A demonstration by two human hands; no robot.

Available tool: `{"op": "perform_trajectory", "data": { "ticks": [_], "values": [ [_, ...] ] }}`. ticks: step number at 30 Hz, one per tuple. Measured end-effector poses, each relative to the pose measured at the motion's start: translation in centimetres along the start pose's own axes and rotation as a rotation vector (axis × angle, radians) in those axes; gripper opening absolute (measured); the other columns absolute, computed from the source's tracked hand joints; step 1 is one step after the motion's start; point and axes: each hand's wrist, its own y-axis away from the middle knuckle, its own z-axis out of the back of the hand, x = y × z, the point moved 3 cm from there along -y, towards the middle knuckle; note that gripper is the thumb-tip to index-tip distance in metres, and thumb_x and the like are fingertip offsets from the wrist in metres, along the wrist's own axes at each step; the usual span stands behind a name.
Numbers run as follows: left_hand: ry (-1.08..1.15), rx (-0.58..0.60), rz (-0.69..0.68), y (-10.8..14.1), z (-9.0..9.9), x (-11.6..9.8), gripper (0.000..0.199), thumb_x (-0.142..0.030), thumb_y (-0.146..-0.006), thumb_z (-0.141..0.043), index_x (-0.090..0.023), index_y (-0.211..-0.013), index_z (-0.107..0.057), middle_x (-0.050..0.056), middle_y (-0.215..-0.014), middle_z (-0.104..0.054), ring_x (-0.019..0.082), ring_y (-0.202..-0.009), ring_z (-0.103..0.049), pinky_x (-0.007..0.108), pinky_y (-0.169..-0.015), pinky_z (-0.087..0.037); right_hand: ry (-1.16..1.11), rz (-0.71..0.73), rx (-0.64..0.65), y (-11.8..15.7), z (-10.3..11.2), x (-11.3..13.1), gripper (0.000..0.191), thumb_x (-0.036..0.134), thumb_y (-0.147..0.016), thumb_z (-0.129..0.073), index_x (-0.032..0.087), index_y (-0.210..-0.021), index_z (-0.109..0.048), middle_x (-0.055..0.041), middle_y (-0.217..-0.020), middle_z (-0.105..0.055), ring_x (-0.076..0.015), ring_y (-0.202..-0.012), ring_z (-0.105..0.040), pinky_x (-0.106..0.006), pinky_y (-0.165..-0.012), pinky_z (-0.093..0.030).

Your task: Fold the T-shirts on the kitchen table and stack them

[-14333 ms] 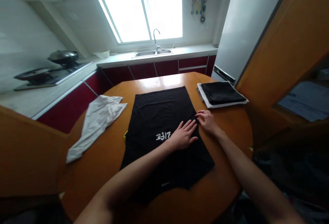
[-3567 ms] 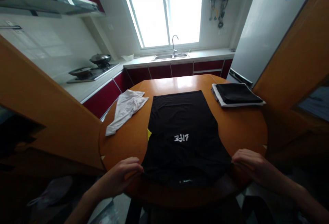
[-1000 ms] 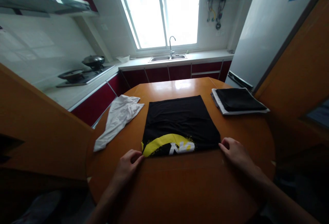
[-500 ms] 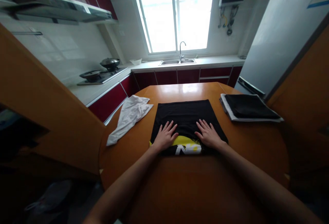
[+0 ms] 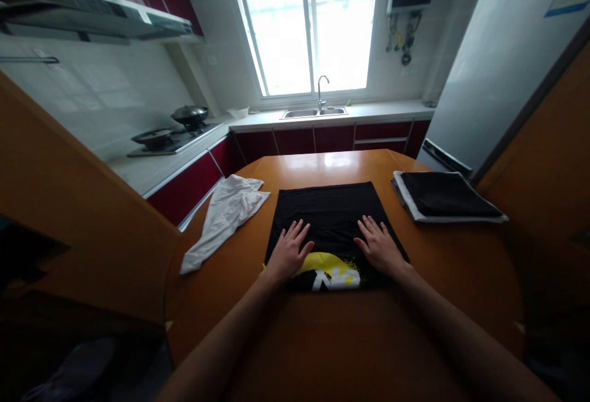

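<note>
A black garment (image 5: 329,205) with a yellow and white print lies folded into a rough rectangle on the wooden table (image 5: 341,340). My left hand (image 5: 288,251) rests flat on its left part, fingers spread, beside the yellow print. On the right part of the cloth lies my right hand (image 5: 380,245), palm down with its fingers apart. Neither hand grips anything. Part of the cloth's near side is hidden under my hands and wrists.
A crumpled white cloth (image 5: 225,217) lies at the table's left edge. At the right sits a stack of folded black and white fabric (image 5: 449,196). Behind the table are a sink (image 5: 302,114), a stove with pans (image 5: 154,137) and a fridge (image 5: 493,64).
My hands have moved slightly farther apart on the black garment, the left one outward to the left. The camera view has shifted a little. The fabric stack and white cloth lie as before.
</note>
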Motion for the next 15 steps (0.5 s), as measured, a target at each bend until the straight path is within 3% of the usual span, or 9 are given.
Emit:
{"op": "perform_trajectory", "data": {
  "ticks": [3, 8, 10, 13, 15],
  "values": [
    [-0.023, -0.075, 0.013, 0.6, 0.9, 1.0, 0.056, -0.050, -0.103, -0.034, -0.023, -0.151, -0.043, 0.009, -0.160, -0.036, 0.027, -0.150, -0.027, 0.051, -0.120, -0.026, 0.004, -0.052, -0.096, 0.6, 0.5, -1.4, 0.063, 0.047, -0.103, -0.027, 0.012, -0.153, -0.039, -0.0133, -0.162, -0.031, -0.0261, -0.152, -0.020, -0.050, -0.123, -0.015],
    [-0.057, 0.057, 0.110, 1.1, -1.1, 3.1, 0.060, -0.052, -0.100, -0.042, -0.022, -0.152, -0.042, 0.012, -0.162, -0.028, 0.033, -0.152, -0.020, 0.061, -0.119, -0.019, -0.034, -0.141, 0.019, 0.8, -0.5, -3.7, 0.063, 0.047, -0.101, -0.031, 0.013, -0.154, -0.037, -0.0136, -0.162, -0.029, -0.0295, -0.151, -0.022, -0.059, -0.120, -0.015],
    [0.002, 0.049, 0.125, 0.8, -1.3, 3.8, 0.058, -0.051, -0.099, -0.041, -0.023, -0.150, -0.044, 0.011, -0.162, -0.031, 0.034, -0.151, -0.022, 0.062, -0.118, -0.019, -0.080, -0.158, -0.030, 0.6, -0.2, -4.6, 0.061, 0.045, -0.101, -0.033, 0.012, -0.152, -0.040, -0.0149, -0.160, -0.033, -0.0302, -0.149, -0.026, -0.058, -0.119, -0.019],
    [0.137, -0.142, 0.167, 0.3, 0.6, 5.5, 0.052, -0.046, -0.100, -0.038, -0.019, -0.142, -0.053, 0.014, -0.154, -0.045, 0.031, -0.145, -0.037, 0.055, -0.118, -0.029, -0.176, -0.258, -0.213, 0.4, 1.5, -6.7, 0.051, 0.037, -0.099, -0.038, 0.008, -0.137, -0.057, -0.0198, -0.143, -0.055, -0.0290, -0.134, -0.050, -0.044, -0.112, -0.036],
    [0.230, -0.298, 0.222, 0.2, 2.2, 7.2, 0.050, -0.042, -0.098, -0.039, -0.015, -0.134, -0.059, 0.015, -0.141, -0.059, 0.028, -0.132, -0.053, 0.045, -0.112, -0.040, -0.235, -0.361, -0.279, 0.5, 2.7, -8.3, 0.040, 0.031, -0.096, -0.043, 0.011, -0.118, -0.068, -0.0184, -0.120, -0.070, -0.0267, -0.111, -0.065, -0.035, -0.096, -0.046]
  ]
}}
